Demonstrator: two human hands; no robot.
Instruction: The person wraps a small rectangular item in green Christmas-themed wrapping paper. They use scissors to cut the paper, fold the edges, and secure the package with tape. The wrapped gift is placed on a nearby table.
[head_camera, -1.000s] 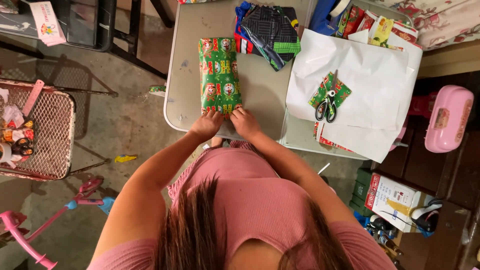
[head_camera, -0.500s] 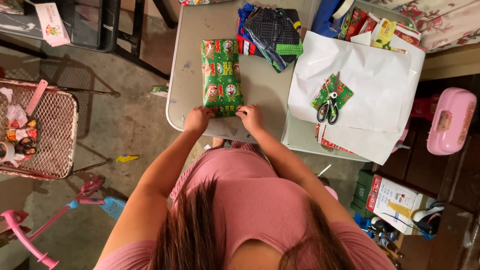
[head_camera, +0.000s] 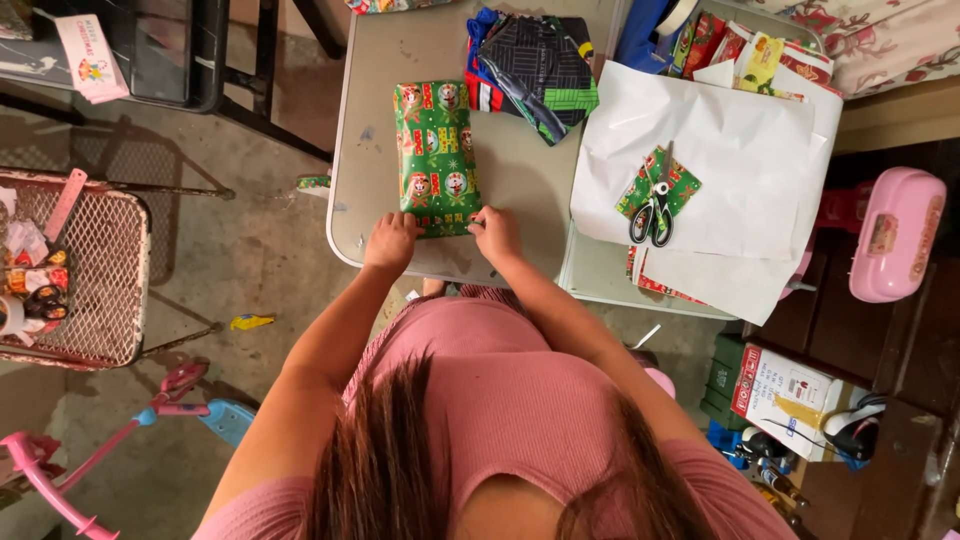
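Now both hands, left hand and right hand, press the wrapped gift.

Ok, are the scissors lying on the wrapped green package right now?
No, the scissors lie on a scrap of green paper atop the white paper sheet, well to the right of the wrapped green package.

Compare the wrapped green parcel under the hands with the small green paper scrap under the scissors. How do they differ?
The wrapped parcel is a long, full block; the paper scrap is small, flat and loose. The parcel lies on the bare grey table, while the scrap lies on a white sheet, pinned by scissors. The left hand and right hand touch only the parcel. Both show the same green festive print.
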